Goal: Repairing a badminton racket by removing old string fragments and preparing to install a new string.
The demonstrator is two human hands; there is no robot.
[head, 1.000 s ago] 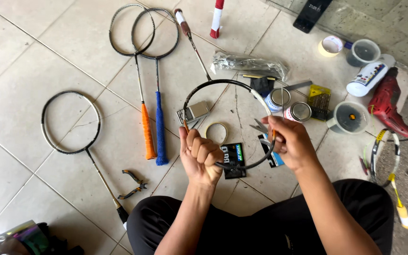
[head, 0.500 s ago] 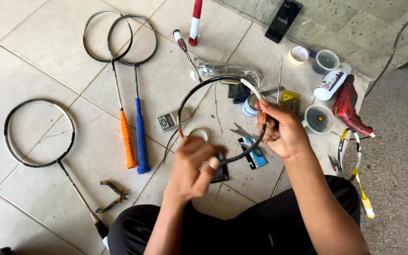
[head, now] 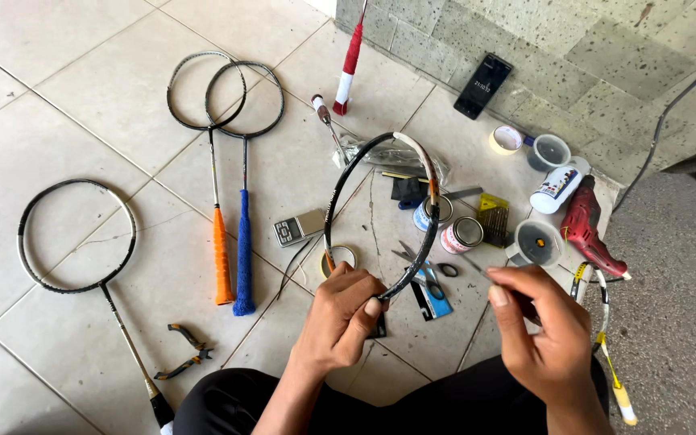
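My left hand (head: 340, 318) grips the bottom of a black, unstrung racket hoop (head: 330, 201) and holds it upright above the floor. The hoop has a white and orange patch (head: 428, 173) on its upper right rim. My right hand (head: 541, 330) is off the hoop, low at the right, with thumb and fingers pinched on what looks like a thin grey tool (head: 473, 264). I sit on the tiled floor in black trousers (head: 445, 399).
Three unstrung rackets lie to the left: a black one (head: 78, 234), one with an orange grip (head: 221, 258), one with a blue grip (head: 243, 258). Pliers (head: 183, 350), a pocket scale (head: 300, 228), tape (head: 338, 259), tins (head: 462, 234), scissors (head: 420, 262), a red drill (head: 590, 229) and a phone (head: 483, 84) are scattered about.
My right hand has let go of the hoop's upper right rim and dropped to the lower right. My left hand has taken the hoop's bottom. The view has shifted.
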